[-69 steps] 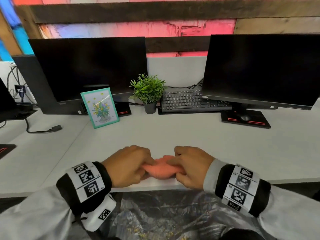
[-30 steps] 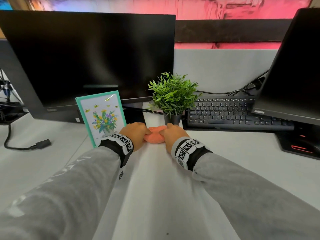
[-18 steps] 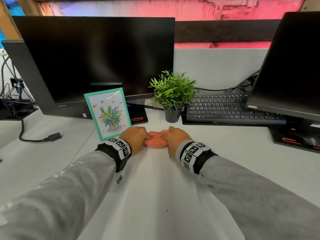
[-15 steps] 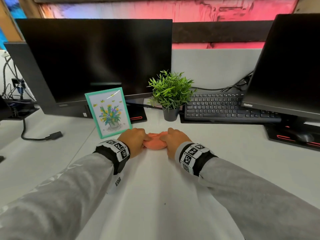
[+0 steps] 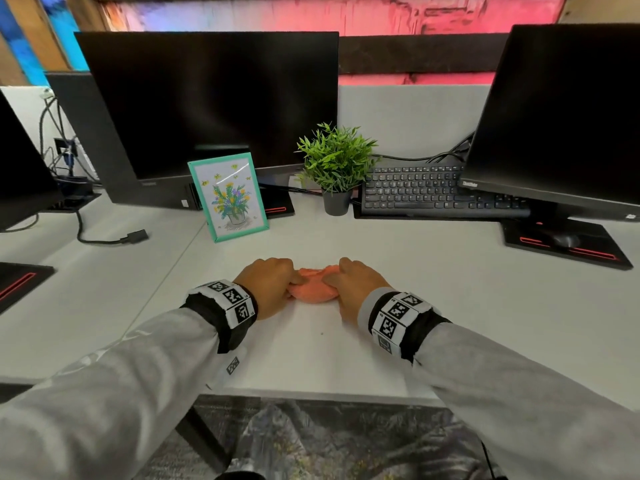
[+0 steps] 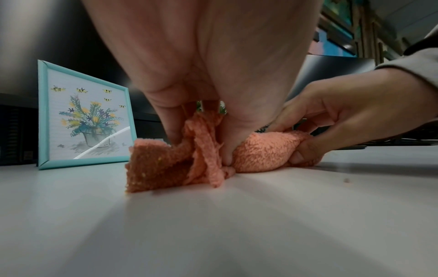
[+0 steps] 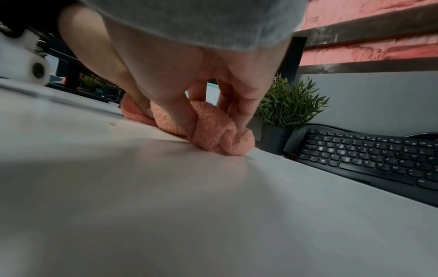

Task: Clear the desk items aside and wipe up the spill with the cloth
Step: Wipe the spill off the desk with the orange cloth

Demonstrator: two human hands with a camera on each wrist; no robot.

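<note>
A bunched orange cloth (image 5: 313,286) lies on the white desk (image 5: 450,299), mid-way between the front edge and the monitors. My left hand (image 5: 268,284) grips its left end and my right hand (image 5: 353,289) grips its right end, both pressing it onto the desk. In the left wrist view my fingers (image 6: 227,146) pinch folds of the cloth (image 6: 180,161) while the right hand (image 6: 343,120) curls round the other end. The right wrist view has my fingers (image 7: 241,114) wrapped over the rolled cloth (image 7: 213,133). No liquid shows on the desk.
A teal picture frame (image 5: 228,197) stands behind my left hand, a small potted plant (image 5: 336,168) behind the cloth, a black keyboard (image 5: 436,192) to its right. Two dark monitors (image 5: 214,109) and their bases (image 5: 564,242) line the back. A loose cable plug (image 5: 133,235) lies at left.
Both hands slid the cloth forward from near the front edge up to the plant, then drew it back toward me to mid-desk.
</note>
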